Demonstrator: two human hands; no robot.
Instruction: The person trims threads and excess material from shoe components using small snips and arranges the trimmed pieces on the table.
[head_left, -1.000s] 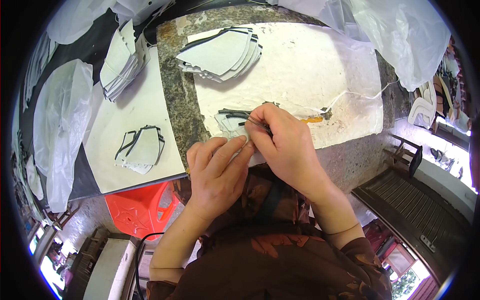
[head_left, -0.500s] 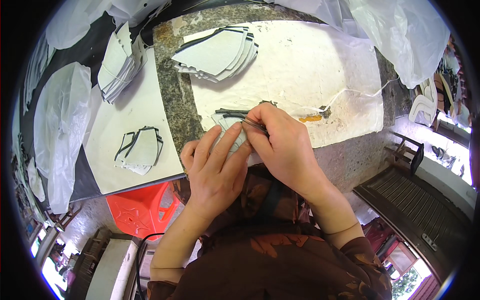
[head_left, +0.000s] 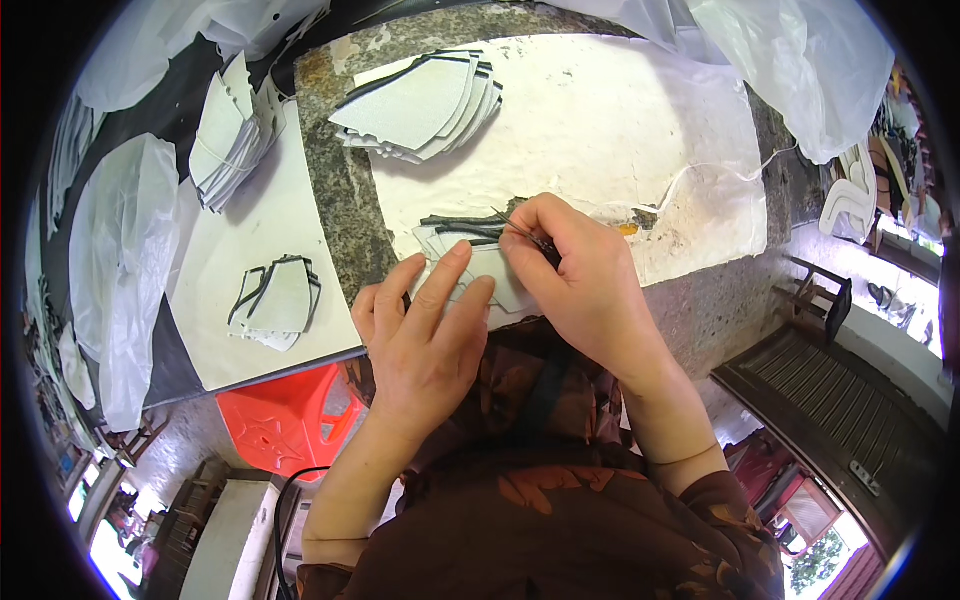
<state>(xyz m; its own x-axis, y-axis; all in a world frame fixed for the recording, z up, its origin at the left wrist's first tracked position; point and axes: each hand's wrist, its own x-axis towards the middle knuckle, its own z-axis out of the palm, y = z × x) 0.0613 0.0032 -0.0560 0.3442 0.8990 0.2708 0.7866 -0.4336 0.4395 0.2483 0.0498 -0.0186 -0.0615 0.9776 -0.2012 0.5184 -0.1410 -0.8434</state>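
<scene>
My left hand (head_left: 420, 325) has its fingers spread and lies on the lower left part of a small pile of pale grey cut pieces (head_left: 495, 268) with black edging strips. My right hand (head_left: 575, 265) is closed around a thin dark pointed tool (head_left: 508, 219). Its slim tip points up and to the left, over the black strips (head_left: 463, 226) along the pile's far side. Whether it touches them I cannot tell. My right fingers partly hide the tool and the pile's right end.
Farther off lies a larger fanned stack of pale pieces (head_left: 415, 105). To the left are a tied bundle (head_left: 225, 145), a smaller stack (head_left: 278, 302) and a clear plastic bag (head_left: 120, 260). A white cord (head_left: 715, 168) crosses the paper sheet (head_left: 600, 110). A red stool (head_left: 275, 425) stands below the table edge.
My right hand has shifted slightly right and away from my left fingers, baring more of the pile. The tool's tip now shows past my fingers. My left hand has moved slightly left and nearer me.
</scene>
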